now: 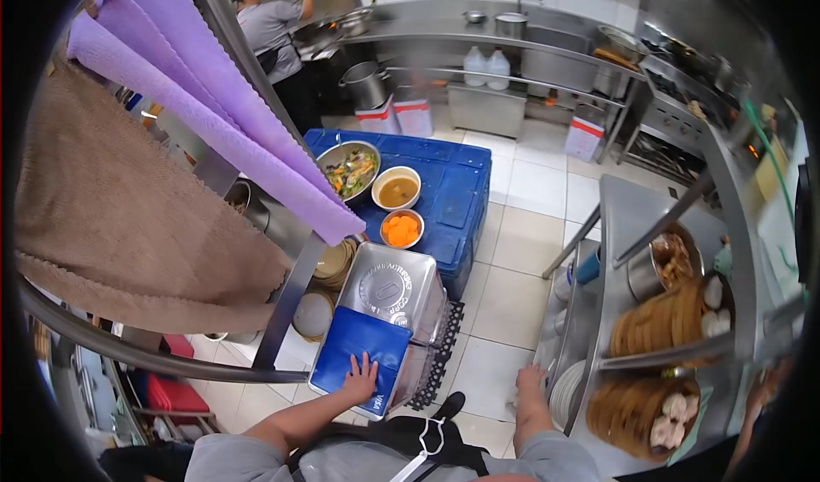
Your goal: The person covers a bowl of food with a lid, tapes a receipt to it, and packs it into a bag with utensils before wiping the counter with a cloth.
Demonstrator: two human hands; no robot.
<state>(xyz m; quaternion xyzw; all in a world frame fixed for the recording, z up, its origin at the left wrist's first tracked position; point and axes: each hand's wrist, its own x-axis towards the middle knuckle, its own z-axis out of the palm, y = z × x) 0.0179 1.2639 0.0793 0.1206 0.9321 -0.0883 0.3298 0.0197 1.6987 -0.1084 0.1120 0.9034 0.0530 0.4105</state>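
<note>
My left hand (361, 380) lies flat with its fingers spread on a blue folder (346, 345) marked VISA. The folder rests on clear plastic containers with a metal lid (389, 281) showing behind it. On the other side, my right hand (530, 378) hangs low beside the steel shelf, close to a stack of white plates (566, 394). Its fingers are small and partly hidden, so I cannot make out whether they hold anything.
A blue crate (457, 179) carries a bowl of mixed vegetables (350, 170), a bowl of brown sauce (397, 190) and a bowl of orange slices (401, 228). Bamboo steamers (636, 324) fill the right rack. Towels (137, 200) hang at left. A person (278, 38) stands at the far stove.
</note>
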